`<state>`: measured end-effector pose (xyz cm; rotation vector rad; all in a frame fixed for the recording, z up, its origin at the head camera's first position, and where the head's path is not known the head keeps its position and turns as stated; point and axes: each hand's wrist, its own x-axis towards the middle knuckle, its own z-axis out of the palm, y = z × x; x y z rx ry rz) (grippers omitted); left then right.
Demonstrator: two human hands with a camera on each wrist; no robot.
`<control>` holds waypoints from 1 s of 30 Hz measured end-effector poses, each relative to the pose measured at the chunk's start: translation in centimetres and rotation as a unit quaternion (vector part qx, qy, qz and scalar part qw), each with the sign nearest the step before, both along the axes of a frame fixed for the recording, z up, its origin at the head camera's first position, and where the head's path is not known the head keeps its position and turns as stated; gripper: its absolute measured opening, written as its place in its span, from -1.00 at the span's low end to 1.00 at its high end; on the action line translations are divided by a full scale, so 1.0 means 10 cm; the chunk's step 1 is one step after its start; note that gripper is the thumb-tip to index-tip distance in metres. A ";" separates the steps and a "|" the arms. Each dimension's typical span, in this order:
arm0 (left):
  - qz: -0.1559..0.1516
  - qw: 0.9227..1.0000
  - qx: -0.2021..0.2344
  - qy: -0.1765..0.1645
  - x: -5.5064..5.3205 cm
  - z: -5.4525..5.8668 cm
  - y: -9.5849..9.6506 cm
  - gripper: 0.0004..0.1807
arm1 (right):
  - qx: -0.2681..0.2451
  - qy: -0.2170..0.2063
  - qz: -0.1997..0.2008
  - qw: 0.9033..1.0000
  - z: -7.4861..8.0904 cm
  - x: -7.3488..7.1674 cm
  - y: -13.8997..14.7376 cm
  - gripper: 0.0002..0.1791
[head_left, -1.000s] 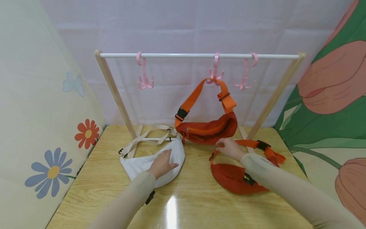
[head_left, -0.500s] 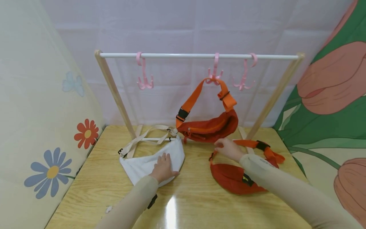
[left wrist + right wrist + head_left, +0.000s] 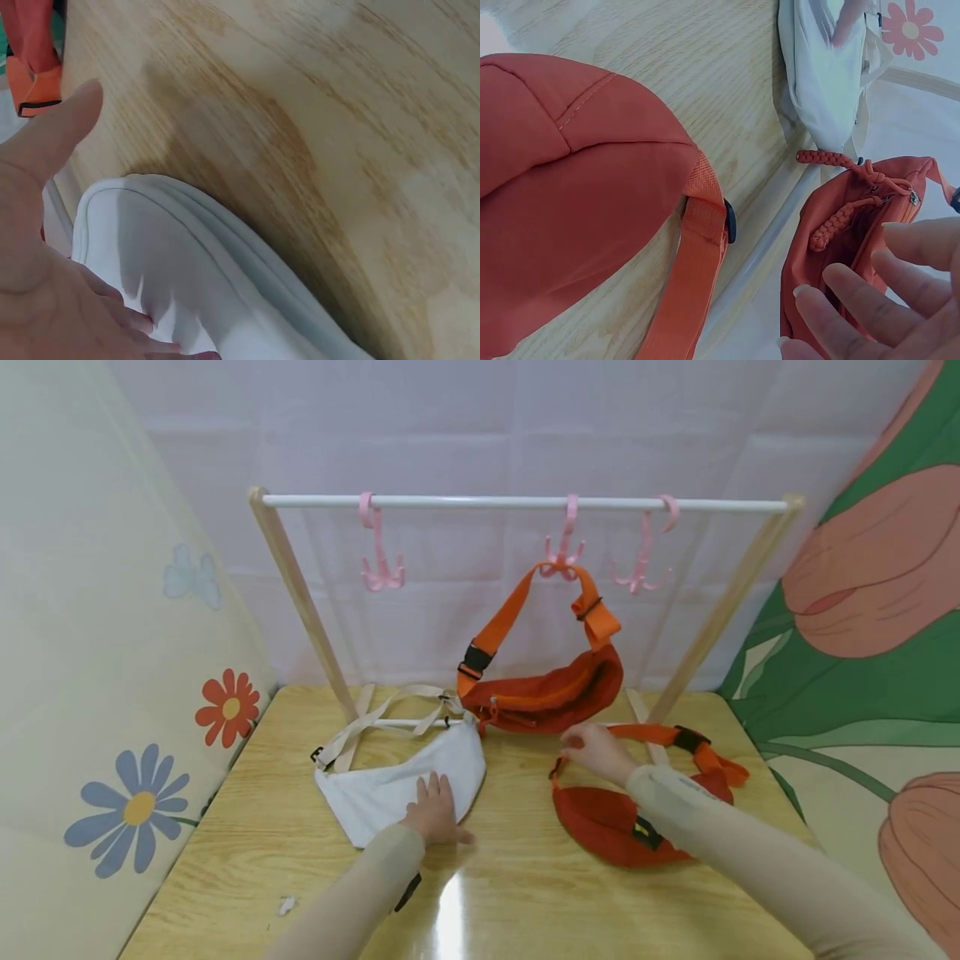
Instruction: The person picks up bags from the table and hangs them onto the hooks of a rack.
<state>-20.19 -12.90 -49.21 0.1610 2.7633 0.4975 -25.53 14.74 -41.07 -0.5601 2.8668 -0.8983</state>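
Note:
A white waist bag (image 3: 390, 789) lies on the table, its pale strap reaching toward the rack. My left hand (image 3: 435, 812) is spread over its near right part, with thumb held out to the side; in the left wrist view the fingers are at the white fabric. A red waist bag (image 3: 547, 697) hangs by its orange strap from the middle pink hook (image 3: 564, 556). Just below it is my right hand (image 3: 597, 753), fingers loosely bent around nothing. Contact with the hanging bag cannot be made out. Another red waist bag (image 3: 611, 827) lies partly under my right forearm.
A rack with a white rail (image 3: 465, 502) and wooden legs stands at the back of the wooden table (image 3: 247, 835). Pink hooks hang at left (image 3: 383, 572) and right (image 3: 642, 568). A small white scrap (image 3: 287, 905) lies near the front left.
My left hand has slid toward me and slightly right across the white bag, its fingers spreading. The right hand has barely shifted. The hanging red bag sways slightly.

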 end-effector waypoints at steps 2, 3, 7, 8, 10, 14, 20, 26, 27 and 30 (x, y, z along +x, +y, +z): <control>0.003 1.000 -0.001 -0.005 0.01 -0.01 0.01 0.23 | -0.001 0.001 0.005 1.000 -0.01 0.00 0.00 -0.79; 0.003 1.000 -0.002 -0.004 0.01 -0.01 0.01 0.22 | -0.003 0.000 0.005 1.000 -0.01 0.00 0.00 -0.79; 0.000 1.000 -0.014 0.017 0.04 -0.04 0.01 0.11 | -0.008 -0.004 0.007 1.000 -0.03 0.00 -0.01 -0.80; -0.001 1.000 -0.018 0.024 0.05 -0.05 0.01 0.08 | -0.010 -0.008 0.003 1.000 -0.03 0.00 -0.01 -0.80; -0.004 0.999 -0.030 0.038 0.06 -0.06 0.01 0.00 | -0.011 -0.010 0.002 1.000 -0.03 0.01 -0.02 -0.80; -0.011 0.998 -0.043 0.051 0.08 -0.06 0.01 -0.23 | -0.014 -0.020 0.000 1.000 -0.03 0.02 -0.03 -0.79; -0.029 0.995 -0.042 0.087 0.11 -0.06 0.01 -0.39 | -0.018 -0.018 0.008 1.000 -0.04 0.04 -0.06 -0.78; 0.043 0.990 0.054 0.120 0.12 0.02 0.02 -0.47 | -0.023 -0.012 0.009 1.000 -0.08 0.03 -0.07 -0.80; 0.051 0.988 0.065 0.128 0.11 0.03 0.02 -0.50 | -0.024 -0.010 0.009 1.000 -0.09 0.03 -0.07 -0.80; 0.065 0.980 0.084 0.166 0.10 0.06 0.01 -0.61 | -0.026 -0.005 0.013 1.000 -0.10 0.02 -0.08 -0.81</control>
